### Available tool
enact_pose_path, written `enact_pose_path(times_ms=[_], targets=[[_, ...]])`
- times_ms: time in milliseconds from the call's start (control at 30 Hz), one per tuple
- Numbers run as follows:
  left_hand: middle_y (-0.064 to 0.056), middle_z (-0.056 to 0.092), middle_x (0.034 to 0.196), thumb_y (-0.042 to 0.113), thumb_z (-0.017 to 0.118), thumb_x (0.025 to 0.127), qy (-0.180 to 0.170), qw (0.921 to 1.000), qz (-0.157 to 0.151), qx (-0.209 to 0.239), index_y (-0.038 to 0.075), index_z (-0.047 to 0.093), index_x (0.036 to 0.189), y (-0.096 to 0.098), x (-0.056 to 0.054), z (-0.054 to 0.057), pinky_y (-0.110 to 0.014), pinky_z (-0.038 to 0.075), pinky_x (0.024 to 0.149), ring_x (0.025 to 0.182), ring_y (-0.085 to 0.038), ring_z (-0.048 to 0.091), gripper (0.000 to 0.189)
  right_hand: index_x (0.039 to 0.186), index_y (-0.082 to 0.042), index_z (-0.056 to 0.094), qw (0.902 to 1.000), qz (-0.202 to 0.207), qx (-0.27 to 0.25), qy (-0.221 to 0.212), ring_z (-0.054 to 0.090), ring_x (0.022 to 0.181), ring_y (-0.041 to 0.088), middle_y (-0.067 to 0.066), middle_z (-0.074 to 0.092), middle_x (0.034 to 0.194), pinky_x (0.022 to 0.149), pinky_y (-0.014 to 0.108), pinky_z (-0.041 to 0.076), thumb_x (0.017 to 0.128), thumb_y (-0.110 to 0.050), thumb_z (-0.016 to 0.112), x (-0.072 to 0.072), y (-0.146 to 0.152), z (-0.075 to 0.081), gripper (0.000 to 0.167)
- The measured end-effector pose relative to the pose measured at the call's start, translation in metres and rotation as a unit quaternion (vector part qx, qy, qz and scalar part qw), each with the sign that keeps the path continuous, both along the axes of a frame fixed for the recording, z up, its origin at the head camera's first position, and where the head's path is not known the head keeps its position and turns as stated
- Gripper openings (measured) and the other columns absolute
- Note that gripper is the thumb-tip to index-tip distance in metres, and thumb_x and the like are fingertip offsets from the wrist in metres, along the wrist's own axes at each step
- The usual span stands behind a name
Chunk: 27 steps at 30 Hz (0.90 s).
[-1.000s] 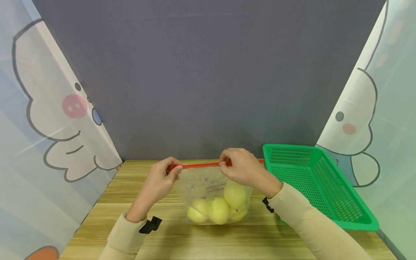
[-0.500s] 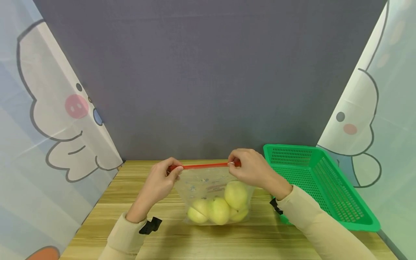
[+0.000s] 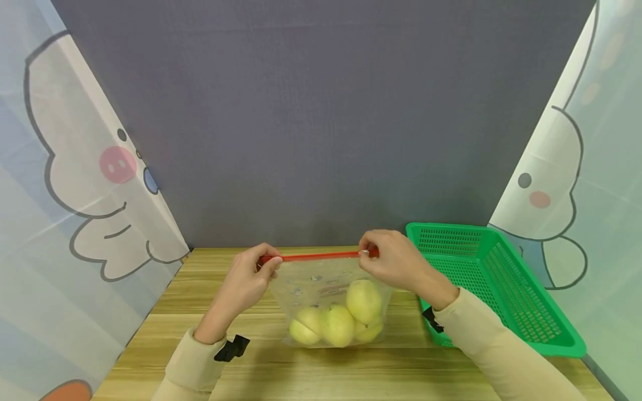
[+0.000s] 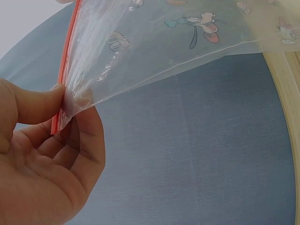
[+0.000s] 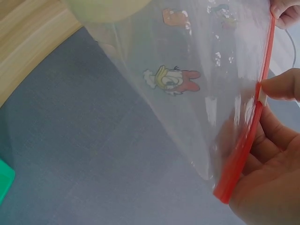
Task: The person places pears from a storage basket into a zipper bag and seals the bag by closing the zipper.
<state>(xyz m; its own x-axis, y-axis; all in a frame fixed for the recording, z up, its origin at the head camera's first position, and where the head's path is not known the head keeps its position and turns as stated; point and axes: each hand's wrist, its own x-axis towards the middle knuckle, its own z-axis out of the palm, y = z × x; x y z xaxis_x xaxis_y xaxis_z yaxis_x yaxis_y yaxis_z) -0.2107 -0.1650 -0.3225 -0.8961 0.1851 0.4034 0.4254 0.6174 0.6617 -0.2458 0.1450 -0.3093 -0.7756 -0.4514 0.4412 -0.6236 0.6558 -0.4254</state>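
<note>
A clear zipper bag (image 3: 321, 285) with cartoon prints stands on the table, holding several round yellow-green fruits (image 3: 337, 326). Along its top runs a red zip strip (image 3: 316, 257), stretched between the two hands. My left hand (image 3: 249, 278) pinches the strip's left end between thumb and fingers, as the left wrist view (image 4: 51, 159) also shows. Toward the right end, my right hand (image 3: 393, 262) pinches the strip at a small white slider (image 5: 262, 96). In the right wrist view, red strip extends past the slider to the bag's corner.
A green perforated plastic basket (image 3: 481, 278) sits at the right of the wooden table (image 3: 301, 373), partly behind the right forearm. A grey cloth backdrop (image 3: 321, 122) rises at the back, with printed curtains (image 3: 541, 167) at both sides.
My right hand has slid to the right along the red strip, toward the bag's right end. The left hand and the fruits have stayed in place.
</note>
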Motion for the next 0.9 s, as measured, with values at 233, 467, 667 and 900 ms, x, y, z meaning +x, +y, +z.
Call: enact_pose_path(times_ms=[233,467,667,900], targets=[[0.0,0.063,0.078,0.013,0.062,0.103,0.001,1.0,0.002,-0.001,0.008,0.071,0.1,0.0,0.0,0.0,-0.029,0.05,0.056,0.07,-0.013,0.061,0.01,0.086,-0.018,0.069,1.0,-0.006,-0.004,0.003,0.057,0.072,0.007,-0.01,0.064,0.083,0.066,0.029,0.051,0.087,-0.011,0.061,0.001,0.006,-0.002,0.011],[0.0,0.063,0.078,0.013,0.062,0.103,-0.002,1.0,0.003,0.0,0.009,0.071,0.1,0.0,0.0,-0.001,-0.029,0.05,0.056,0.07,-0.015,0.061,0.01,0.086,-0.018,0.069,0.9999,-0.013,0.0,0.002,0.055,0.071,0.008,-0.01,0.064,0.082,0.065,0.029,0.05,0.087,-0.011,0.061,0.002,0.01,-0.001,0.01],[0.0,0.062,0.078,0.013,0.061,0.103,-0.001,1.0,-0.001,0.0,0.008,0.071,0.101,0.0,0.0,-0.001,-0.029,0.049,0.056,0.07,-0.015,0.061,0.01,0.086,-0.018,0.068,0.9998,-0.018,0.003,-0.001,0.057,0.073,0.008,-0.01,0.063,0.082,0.067,0.03,0.051,0.086,-0.011,0.062,0.003,0.016,-0.002,0.009],[0.0,0.062,0.077,0.013,0.061,0.103,-0.001,1.0,-0.002,-0.003,0.008,0.07,0.101,-0.001,0.0,-0.001,-0.029,0.049,0.055,0.069,-0.015,0.06,0.01,0.087,-0.018,0.069,0.9998,-0.02,0.002,-0.006,0.058,0.074,0.007,-0.01,0.064,0.083,0.069,0.031,0.052,0.087,-0.011,0.062,0.002,0.022,-0.005,0.01]])
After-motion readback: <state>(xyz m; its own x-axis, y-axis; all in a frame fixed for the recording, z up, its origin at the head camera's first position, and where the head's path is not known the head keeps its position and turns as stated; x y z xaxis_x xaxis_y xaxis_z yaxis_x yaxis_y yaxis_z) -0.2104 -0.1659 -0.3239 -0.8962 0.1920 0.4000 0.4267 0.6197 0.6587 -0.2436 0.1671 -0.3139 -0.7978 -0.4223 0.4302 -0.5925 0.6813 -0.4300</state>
